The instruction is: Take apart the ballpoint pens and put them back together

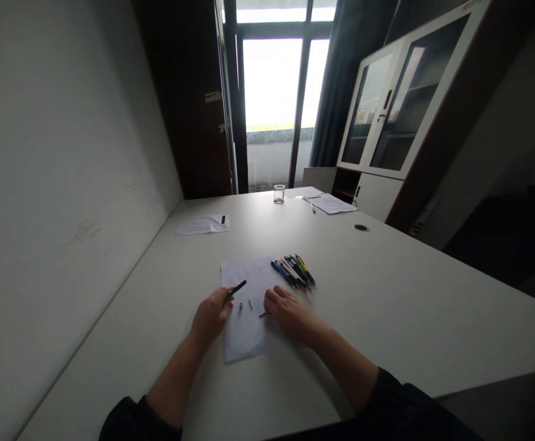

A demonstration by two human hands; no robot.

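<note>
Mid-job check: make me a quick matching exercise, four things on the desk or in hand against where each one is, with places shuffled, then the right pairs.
Things
1. Dark pen
2. Bunch of pens
3. Clear cup
4. Two small pieces

Places
A. At the far end of the desk, towards the window
B. Lying on the paper sheet, between the hands
C. In the left hand
D. Beyond the right hand, by the sheet's upper right

Pairs: 1-C, 2-D, 3-A, 4-B
</note>
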